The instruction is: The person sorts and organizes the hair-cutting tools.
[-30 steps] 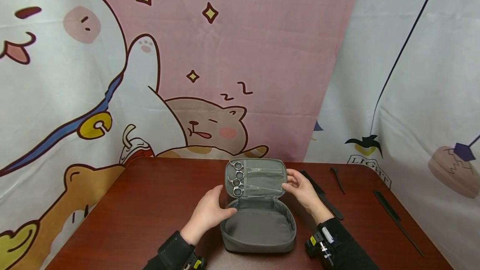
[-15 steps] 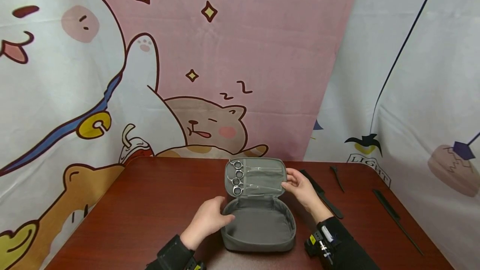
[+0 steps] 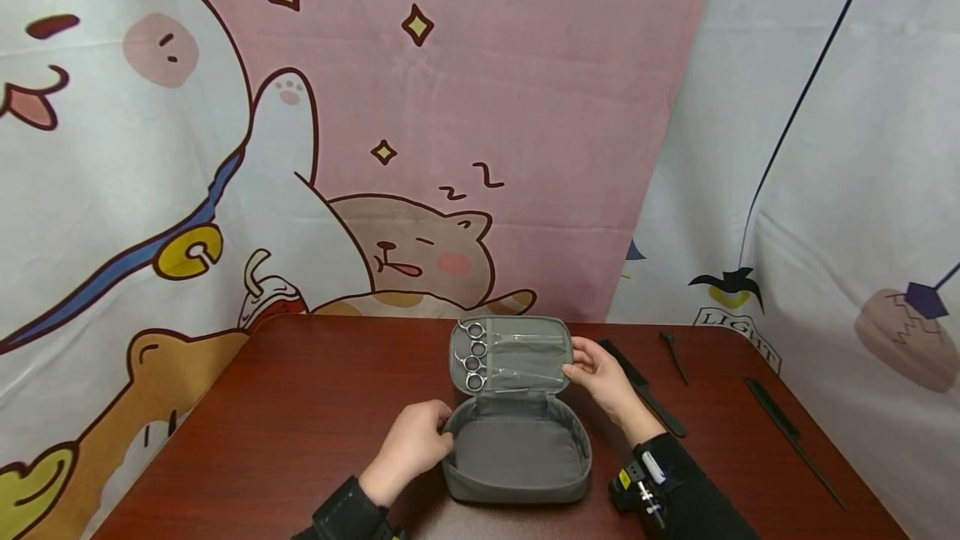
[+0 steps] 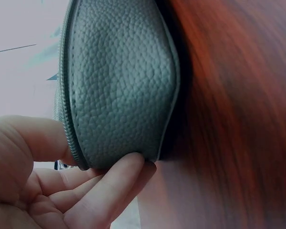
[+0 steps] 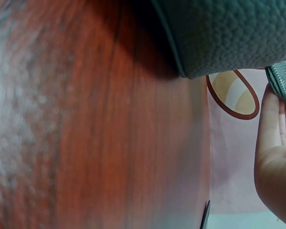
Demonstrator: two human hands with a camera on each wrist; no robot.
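Note:
A grey zip case [image 3: 517, 490] stands unzipped on the table in the head view, with its lid [image 3: 528, 382] raised at the back. Inside the lid, a row of scissors [image 3: 476, 357] shows metal finger rings at the left, beside clear pockets. My left hand [image 3: 412, 444] pinches the left rim of the base; in the left wrist view its thumb [image 4: 43, 138] hooks over the zipper edge and its fingers lie against the pebbled outer wall. My right hand [image 3: 606, 380] holds the lid's right edge between thumb and fingers, seen too at the right of the right wrist view.
Right of the case, a broad black comb [image 3: 660, 413] lies partly behind my right hand. A short thin dark tool [image 3: 677, 359] and a black tail comb [image 3: 795, 440] lie farther right on the brown table [image 3: 315, 407]. A printed cloth [image 3: 555, 148] hangs behind.
My left hand has come down from beside the hinge to the left rim, its spread fingers closing onto it. The right hand keeps its hold on the lid.

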